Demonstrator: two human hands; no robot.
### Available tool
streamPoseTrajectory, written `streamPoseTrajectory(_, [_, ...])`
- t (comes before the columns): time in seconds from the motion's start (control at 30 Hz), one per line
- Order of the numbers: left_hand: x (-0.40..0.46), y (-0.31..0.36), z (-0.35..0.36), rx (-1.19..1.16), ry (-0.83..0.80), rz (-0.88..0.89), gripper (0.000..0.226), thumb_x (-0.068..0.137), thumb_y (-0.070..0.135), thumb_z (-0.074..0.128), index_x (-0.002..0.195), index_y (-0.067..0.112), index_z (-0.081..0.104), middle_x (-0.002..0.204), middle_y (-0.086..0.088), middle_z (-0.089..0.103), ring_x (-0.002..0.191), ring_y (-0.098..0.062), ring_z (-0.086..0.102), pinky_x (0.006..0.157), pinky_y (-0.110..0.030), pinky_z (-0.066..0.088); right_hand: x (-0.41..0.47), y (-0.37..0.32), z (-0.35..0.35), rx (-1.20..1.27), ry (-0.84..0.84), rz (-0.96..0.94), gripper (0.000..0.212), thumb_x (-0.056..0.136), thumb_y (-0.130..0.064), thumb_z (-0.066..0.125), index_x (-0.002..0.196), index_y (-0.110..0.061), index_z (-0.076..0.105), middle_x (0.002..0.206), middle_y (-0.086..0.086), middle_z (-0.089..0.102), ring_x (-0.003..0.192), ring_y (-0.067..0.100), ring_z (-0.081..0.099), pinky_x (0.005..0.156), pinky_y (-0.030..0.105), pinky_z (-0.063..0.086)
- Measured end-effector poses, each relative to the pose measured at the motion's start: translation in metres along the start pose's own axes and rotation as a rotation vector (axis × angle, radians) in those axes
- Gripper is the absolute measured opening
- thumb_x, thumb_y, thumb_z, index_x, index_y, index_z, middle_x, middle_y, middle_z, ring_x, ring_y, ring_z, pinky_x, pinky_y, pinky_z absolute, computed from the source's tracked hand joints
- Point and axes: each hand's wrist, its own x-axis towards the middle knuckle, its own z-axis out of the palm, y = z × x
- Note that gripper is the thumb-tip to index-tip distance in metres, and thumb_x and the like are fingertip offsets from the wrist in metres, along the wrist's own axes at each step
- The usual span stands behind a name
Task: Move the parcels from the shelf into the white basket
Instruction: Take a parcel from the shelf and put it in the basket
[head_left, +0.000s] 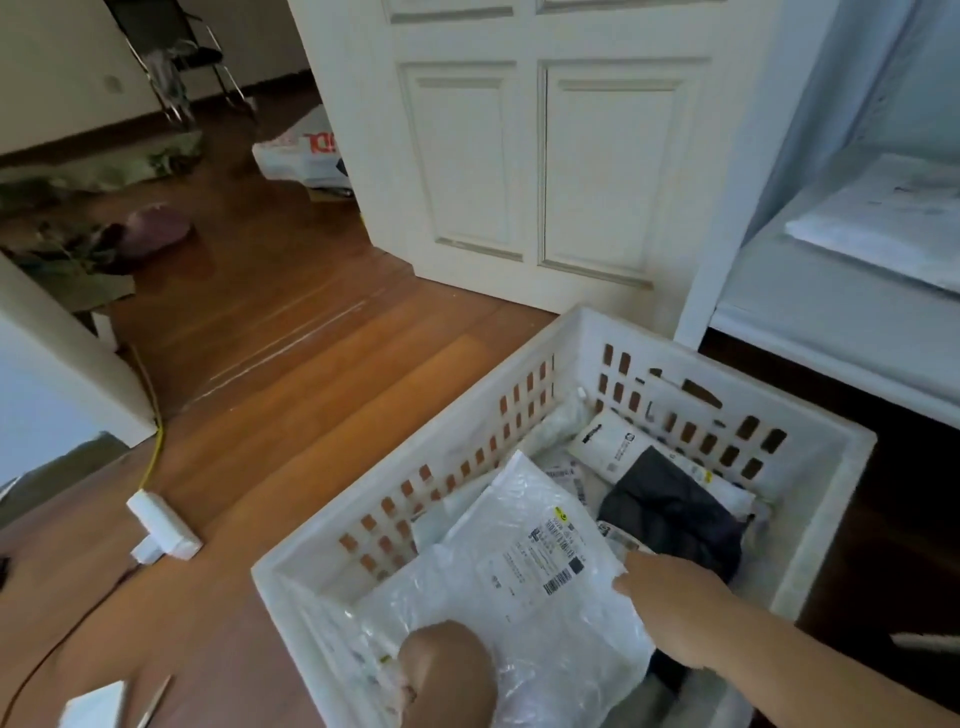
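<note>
From the head camera, the room has a wooden floor (291, 364) of warm brown planks, smooth and a little shiny. A white panelled door (545, 156) stands behind, and at the right there is a white shelf (810, 312) with one flat pale parcel (883, 218) lying on it.

The white basket (524, 395) stands on the floor just beside the shelf. It is of hard plastic, rectangular, with rows of small slots in its walls. Inside lie several parcels: a white bag with print (613, 441), a dark soft packet (675, 514), and on top a large crinkled plastic parcel (519, 571) with a printed label, glossy and wrinkled.

The left hand (447, 670) is at the near edge of this large parcel; its grip I cannot tell, because the fingers are hidden. The right hand (670, 603) touches the parcel's right edge, the fingers curled at it, the forearm crossing the basket's near corner.

On the floor at the left lie a white adapter (161, 525) with a yellow cable (153, 452). Between the basket and the door the floor is open.
</note>
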Motion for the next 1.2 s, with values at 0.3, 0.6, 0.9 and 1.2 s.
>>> streamPoseTrajectory(0.3, [0.025,0.032,0.018,-0.294,0.073,0.325,0.132,0.066,0.051,0.080,0.141,0.047,-0.029,0.143,-0.003,-0.049,0.132,-0.036,-0.042,0.100,-0.076,-0.010,0.032,0.003,0.009,-0.107,-0.026,0.045,0.043,0.098,-0.018,0.046,0.140,-0.020,0.039,0.158,0.007,0.006,0.131,0.028,0.034,0.102,0.040,0.036])
streamPoseTrajectory(0.6, [0.047,0.050,0.057,-0.209,0.050,0.129,0.143,0.065,0.053,0.081,0.110,0.045,-0.055,0.129,-0.004,-0.061,0.125,-0.039,-0.047,0.082,-0.086,0.003,0.047,0.010,0.023,-0.094,-0.130,-0.046,0.058,0.096,-0.031,0.050,0.148,-0.034,0.025,0.160,0.002,-0.011,0.144,0.026,0.015,0.109,0.045,0.030])
streamPoseTrajectory(0.9, [0.066,0.049,0.068,-0.311,0.002,0.203,0.148,0.061,0.043,0.085,0.112,0.041,-0.054,0.132,-0.006,-0.058,0.129,-0.047,-0.040,0.107,-0.072,0.014,0.039,0.026,0.010,-0.058,-0.212,-0.064,0.063,0.099,-0.033,0.046,0.152,-0.035,0.013,0.161,0.002,-0.007,0.146,0.027,0.013,0.114,0.042,0.028])
streamPoseTrajectory(1.2, [-0.006,0.057,-0.026,-0.148,0.110,0.304,0.143,0.058,0.055,0.084,0.144,0.034,-0.028,0.148,-0.006,-0.042,0.139,-0.045,-0.026,0.097,-0.079,0.022,-0.019,0.055,-0.025,-0.003,0.013,0.016,0.046,0.099,-0.026,0.041,0.144,-0.019,0.037,0.147,0.010,0.037,0.132,0.029,0.039,0.104,0.043,0.039])
